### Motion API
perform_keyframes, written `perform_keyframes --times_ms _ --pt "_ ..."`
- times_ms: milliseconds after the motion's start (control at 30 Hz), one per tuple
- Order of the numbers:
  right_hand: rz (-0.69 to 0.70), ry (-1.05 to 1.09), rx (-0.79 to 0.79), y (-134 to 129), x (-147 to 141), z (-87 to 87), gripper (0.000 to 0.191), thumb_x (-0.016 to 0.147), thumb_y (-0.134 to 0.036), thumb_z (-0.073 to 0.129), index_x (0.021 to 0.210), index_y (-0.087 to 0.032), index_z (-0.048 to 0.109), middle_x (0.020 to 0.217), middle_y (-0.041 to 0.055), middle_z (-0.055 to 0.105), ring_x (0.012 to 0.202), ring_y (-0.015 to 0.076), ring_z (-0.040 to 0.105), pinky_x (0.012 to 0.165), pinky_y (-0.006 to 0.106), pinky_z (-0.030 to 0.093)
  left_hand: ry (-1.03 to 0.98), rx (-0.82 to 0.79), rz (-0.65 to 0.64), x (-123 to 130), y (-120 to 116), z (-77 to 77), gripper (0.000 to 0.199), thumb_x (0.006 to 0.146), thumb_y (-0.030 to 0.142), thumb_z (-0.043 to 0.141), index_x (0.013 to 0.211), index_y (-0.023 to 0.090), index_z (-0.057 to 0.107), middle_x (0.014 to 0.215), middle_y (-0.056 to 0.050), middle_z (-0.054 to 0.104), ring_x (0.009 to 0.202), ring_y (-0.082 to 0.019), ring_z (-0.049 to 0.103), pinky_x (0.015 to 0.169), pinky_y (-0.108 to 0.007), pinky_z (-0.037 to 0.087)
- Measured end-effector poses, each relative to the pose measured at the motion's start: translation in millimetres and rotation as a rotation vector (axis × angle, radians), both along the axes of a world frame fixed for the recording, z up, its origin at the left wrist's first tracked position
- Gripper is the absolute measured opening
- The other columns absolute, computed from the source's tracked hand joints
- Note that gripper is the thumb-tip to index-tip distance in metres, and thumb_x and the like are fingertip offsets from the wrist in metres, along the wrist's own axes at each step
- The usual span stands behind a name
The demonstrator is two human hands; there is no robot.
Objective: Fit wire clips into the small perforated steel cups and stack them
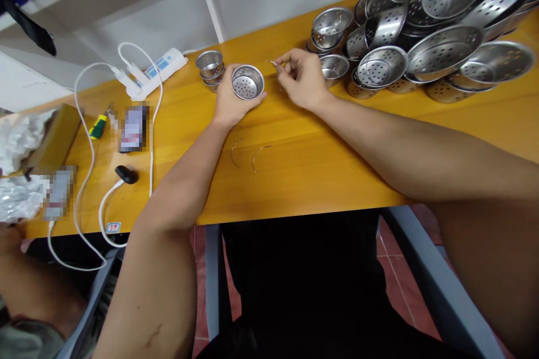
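Note:
My left hand is wrapped round a small perforated metal cup, its open top tilted toward me. To its right, my right hand pinches a thin metal wire between thumb and fingertips, apart from the cup. Most of that wire is too fine to make out. Two curved wire pieces, one a bent wire and one a similar wire, lie on the wooden table below my hands. Just left of the held cup stands a short stack of similar cups.
Many perforated metal cups are piled at the right back. On the left lie a white power strip with cables, a phone, a green-yellow handled tool and a black plug-like piece. Another person's arm shows at lower left.

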State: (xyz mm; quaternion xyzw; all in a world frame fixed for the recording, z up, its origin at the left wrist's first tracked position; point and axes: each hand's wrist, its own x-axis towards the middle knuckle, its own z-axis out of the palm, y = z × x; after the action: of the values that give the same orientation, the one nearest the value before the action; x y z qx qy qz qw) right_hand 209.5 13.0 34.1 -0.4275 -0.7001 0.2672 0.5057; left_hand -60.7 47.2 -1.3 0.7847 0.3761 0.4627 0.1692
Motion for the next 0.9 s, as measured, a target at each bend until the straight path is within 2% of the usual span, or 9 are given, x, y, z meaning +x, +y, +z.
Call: perform_keyframes --times_ms 67,200,300,400,500,567,667,800,900 --pt "0.010 -0.002 -0.016 -2.4 0.1 2.0 0.040 0.114 -0.070 0.085 0.114 -0.032 0.074 0.090 0.0042 0.069 0.079 0.0245 0.056 0.081 0.045 0.050 -0.024 0.004 0.011 0.6 0.4 0.2 0.102 0.077 0.083 0.108 0.150 0.033 0.057 0.149 -0.009 0.076 0.149 -0.038 0.078 0.146 -0.066 0.054" --pt "-0.002 -0.014 -0.078 -9.2 -1.1 9.9 0.054 0.106 -0.086 0.083 0.112 -0.034 0.072 0.089 0.0058 0.068 0.084 0.0280 0.055 0.081 0.047 0.047 -0.050 0.026 0.005 4.5 -1.3 0.2 0.103 0.086 0.081 0.102 0.164 0.039 0.050 0.166 -0.011 0.067 0.162 -0.038 0.070 0.150 -0.063 0.051" --pt "-0.005 -0.018 -0.088 -13.0 -1.9 14.9 0.052 0.104 -0.083 0.084 0.110 -0.034 0.070 0.087 0.0050 0.065 0.082 0.0275 0.052 0.082 0.047 0.046 -0.040 0.031 0.004 7.1 -6.9 5.7 0.101 0.084 0.082 0.103 0.162 0.039 0.056 0.164 -0.011 0.066 0.163 -0.039 0.067 0.151 -0.063 0.049" --pt "-0.012 -0.034 -0.093 -13.9 -1.7 15.5 0.044 0.106 -0.076 0.085 0.111 -0.034 0.070 0.083 0.0033 0.062 0.082 0.0268 0.050 0.082 0.046 0.046 -0.037 0.008 0.012 7.6 -12.6 13.4 0.099 0.074 0.083 0.110 0.150 0.037 0.067 0.153 -0.010 0.068 0.156 -0.041 0.069 0.149 -0.067 0.051" --pt "-0.010 -0.032 -0.064 -11.5 -0.6 11.1 0.040 0.110 -0.073 0.084 0.112 -0.035 0.072 0.081 0.0022 0.063 0.082 0.0260 0.051 0.082 0.045 0.047 -0.053 0.008 0.035 6.6 -12.7 14.5 0.093 0.072 0.084 0.110 0.139 0.034 0.072 0.143 -0.007 0.069 0.151 -0.040 0.071 0.147 -0.070 0.052" --pt "0.015 -0.016 -0.021 -8.9 0.4 7.0 0.037 0.113 -0.069 0.083 0.114 -0.033 0.073 0.085 0.0022 0.065 0.079 0.0242 0.053 0.082 0.045 0.048 -0.062 0.015 0.047 5.6 -9.9 11.0 0.093 0.073 0.087 0.108 0.139 0.033 0.069 0.142 -0.007 0.071 0.148 -0.038 0.073 0.145 -0.068 0.055" --pt "0.048 0.014 0.023 -5.8 1.3 2.8 0.037 0.113 -0.067 0.084 0.114 -0.032 0.075 0.087 0.0022 0.066 0.076 0.0230 0.056 0.081 0.045 0.049 -0.083 -0.010 0.039 4.8 -5.7 5.7 0.102 0.078 0.092 0.102 0.150 0.033 0.061 0.147 -0.010 0.074 0.147 -0.036 0.076 0.142 -0.063 0.058" --pt "0.033 0.012 0.004 -7.3 0.9 3.9 0.044 0.109 -0.078 0.086 0.111 -0.035 0.075 0.084 0.0028 0.067 0.080 0.0277 0.061 0.077 0.047 0.050 -0.109 -0.049 0.052 5.9 -1.6 3.3 0.107 0.082 0.098 0.094 0.158 0.034 0.054 0.149 -0.011 0.075 0.151 -0.037 0.077 0.142 -0.063 0.057" --pt "0.009 -0.013 -0.045 -11.4 -0.3 8.5 0.049 0.105 -0.086 0.084 0.111 -0.038 0.073 0.082 0.0040 0.067 0.085 0.0308 0.062 0.078 0.048 0.048 -0.117 -0.025 0.031 6.1 6.4 -4.2 0.108 0.089 0.101 0.084 0.168 0.039 0.046 0.159 -0.012 0.071 0.157 -0.037 0.074 0.144 -0.061 0.055"
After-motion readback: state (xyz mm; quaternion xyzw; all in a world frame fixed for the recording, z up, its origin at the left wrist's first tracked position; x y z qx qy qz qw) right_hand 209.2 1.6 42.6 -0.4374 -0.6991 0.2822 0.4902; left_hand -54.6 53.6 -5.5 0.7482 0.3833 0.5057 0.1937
